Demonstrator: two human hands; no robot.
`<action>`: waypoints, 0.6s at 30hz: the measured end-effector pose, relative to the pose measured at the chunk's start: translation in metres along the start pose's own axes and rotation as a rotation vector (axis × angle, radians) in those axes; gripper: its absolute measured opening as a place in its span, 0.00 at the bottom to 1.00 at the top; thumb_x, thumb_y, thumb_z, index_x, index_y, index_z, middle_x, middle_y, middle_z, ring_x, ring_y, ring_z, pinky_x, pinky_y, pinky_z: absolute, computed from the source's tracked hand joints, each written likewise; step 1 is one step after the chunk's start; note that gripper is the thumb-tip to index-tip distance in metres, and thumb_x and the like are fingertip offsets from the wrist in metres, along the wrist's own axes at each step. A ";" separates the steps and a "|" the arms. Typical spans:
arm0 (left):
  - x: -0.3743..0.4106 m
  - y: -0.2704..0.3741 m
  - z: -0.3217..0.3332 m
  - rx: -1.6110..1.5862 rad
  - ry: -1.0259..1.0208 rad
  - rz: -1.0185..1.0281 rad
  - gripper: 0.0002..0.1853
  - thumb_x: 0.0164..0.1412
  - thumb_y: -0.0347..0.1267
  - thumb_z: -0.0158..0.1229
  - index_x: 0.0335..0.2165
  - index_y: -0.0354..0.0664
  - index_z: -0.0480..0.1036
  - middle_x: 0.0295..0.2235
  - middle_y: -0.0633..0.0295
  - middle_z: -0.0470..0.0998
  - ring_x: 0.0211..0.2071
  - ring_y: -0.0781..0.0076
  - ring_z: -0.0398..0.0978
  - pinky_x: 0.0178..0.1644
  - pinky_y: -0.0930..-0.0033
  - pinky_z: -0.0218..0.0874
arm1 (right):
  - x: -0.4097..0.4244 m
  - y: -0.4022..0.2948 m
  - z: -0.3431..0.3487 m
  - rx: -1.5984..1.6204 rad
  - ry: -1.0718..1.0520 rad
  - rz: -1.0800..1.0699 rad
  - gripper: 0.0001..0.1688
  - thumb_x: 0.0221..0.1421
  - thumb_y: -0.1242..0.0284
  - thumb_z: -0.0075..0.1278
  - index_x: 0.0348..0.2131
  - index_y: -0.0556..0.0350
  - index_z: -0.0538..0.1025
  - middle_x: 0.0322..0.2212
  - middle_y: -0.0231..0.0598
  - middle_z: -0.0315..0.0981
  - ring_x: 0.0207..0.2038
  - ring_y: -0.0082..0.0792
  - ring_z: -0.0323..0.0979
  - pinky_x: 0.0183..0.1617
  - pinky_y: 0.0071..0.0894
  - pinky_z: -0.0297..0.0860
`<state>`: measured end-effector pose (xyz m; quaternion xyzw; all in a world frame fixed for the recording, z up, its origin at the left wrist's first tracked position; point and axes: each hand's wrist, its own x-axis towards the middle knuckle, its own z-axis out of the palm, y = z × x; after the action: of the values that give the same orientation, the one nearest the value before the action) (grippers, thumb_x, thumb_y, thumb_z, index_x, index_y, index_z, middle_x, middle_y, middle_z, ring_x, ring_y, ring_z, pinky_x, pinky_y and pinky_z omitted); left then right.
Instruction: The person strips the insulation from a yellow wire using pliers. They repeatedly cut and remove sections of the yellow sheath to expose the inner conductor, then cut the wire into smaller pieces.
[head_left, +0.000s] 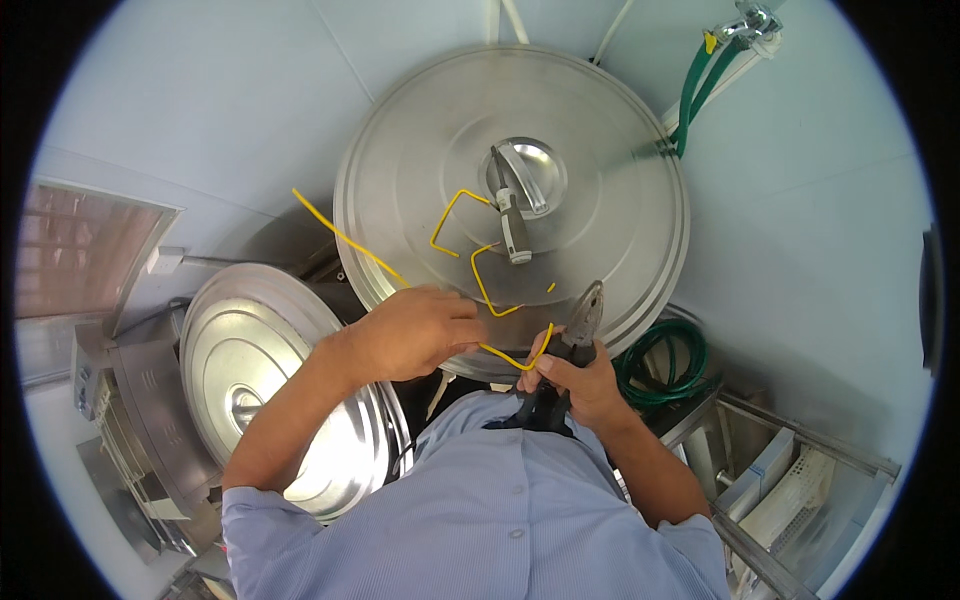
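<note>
My left hand (427, 330) grips a long yellow insulated wire (349, 241), whose straight tail sticks out to the upper left. Its bent end runs across to my right hand (577, 375), where thumb and fingers pinch it near a hook-shaped bend. The same right hand also holds combination pliers (584, 319), jaws pointing up and seemingly closed. Before me is a large round stainless steel lid (615, 180). On it lie two bent wire pieces, an upper yellow wire (436, 227) and a lower yellow wire (478, 281), a short yellow offcut (551, 287), and a screwdriver (514, 225) against the lid's handle (525, 178).
A second steel lid (217, 337) leans at the left beside a steel appliance (157, 405). A coiled green hose (667, 364) lies at the right, below a wall tap (750, 26) with green hoses. A metal rack (810, 442) stands at the lower right.
</note>
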<state>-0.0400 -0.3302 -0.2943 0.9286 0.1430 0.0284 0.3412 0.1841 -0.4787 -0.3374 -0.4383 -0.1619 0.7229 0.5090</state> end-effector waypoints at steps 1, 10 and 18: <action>-0.002 0.002 0.002 0.049 0.040 0.015 0.05 0.57 0.29 0.60 0.34 0.43 0.73 0.33 0.61 0.74 0.33 0.54 0.72 0.40 0.58 0.63 | 0.001 0.003 -0.002 -0.014 -0.011 -0.012 0.08 0.57 0.77 0.54 0.37 0.63 0.73 0.25 0.41 0.75 0.29 0.35 0.75 0.40 0.38 0.74; -0.001 0.040 0.104 -1.193 0.971 -0.856 0.19 0.71 0.41 0.49 0.42 0.33 0.73 0.27 0.66 0.72 0.21 0.83 0.65 0.23 0.79 0.55 | 0.024 0.023 -0.013 -0.111 -0.082 -0.240 0.08 0.56 0.80 0.55 0.37 0.63 0.73 0.27 0.41 0.76 0.32 0.30 0.75 0.42 0.33 0.72; 0.016 0.033 0.105 -1.063 0.929 -0.854 0.11 0.68 0.32 0.51 0.32 0.34 0.69 0.18 0.63 0.71 0.15 0.80 0.67 0.18 0.77 0.57 | 0.026 0.022 -0.012 -0.327 -0.088 -0.166 0.09 0.58 0.80 0.54 0.40 0.62 0.73 0.27 0.39 0.77 0.32 0.27 0.75 0.40 0.27 0.72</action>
<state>-0.0011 -0.4150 -0.3539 0.4028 0.5777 0.3413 0.6225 0.1786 -0.4683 -0.3713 -0.4681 -0.3350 0.6611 0.4813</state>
